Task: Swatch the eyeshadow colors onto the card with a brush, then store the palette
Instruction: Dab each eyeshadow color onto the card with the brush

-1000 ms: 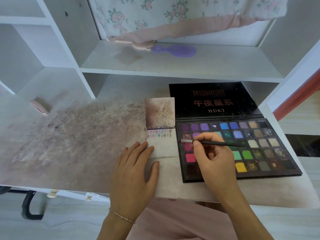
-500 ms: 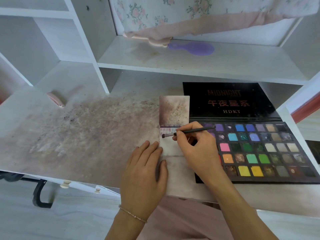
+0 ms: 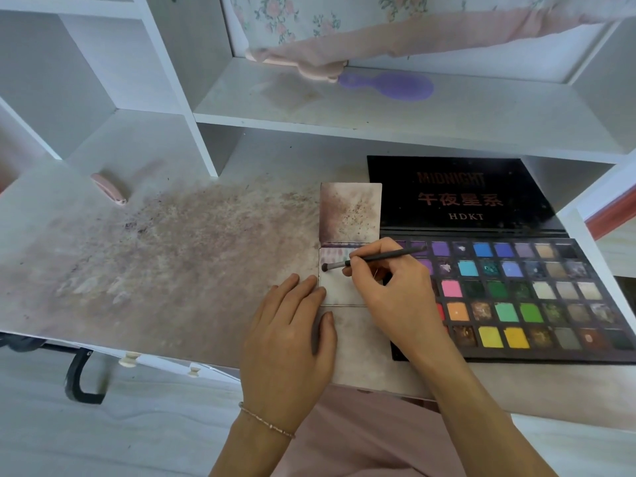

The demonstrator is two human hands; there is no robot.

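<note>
Head view: right hand (image 3: 395, 290) pinches the brush (image 3: 375, 259), tip left on the card (image 3: 339, 287), which the left hand (image 3: 292, 325) presses with flat fingers.

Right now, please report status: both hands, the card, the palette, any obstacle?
Left hand flat, pressing card down. Right hand pinching brush, tip on card's left edge. Palette open beside card, not stored. Nothing in the way.

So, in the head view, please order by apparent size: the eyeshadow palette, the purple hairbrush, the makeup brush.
1. eyeshadow palette, clearly largest.
2. purple hairbrush.
3. makeup brush, similar in length but much thinner; the hairbrush lies farther away, partly hidden by cloth, so this order is unsure.
</note>
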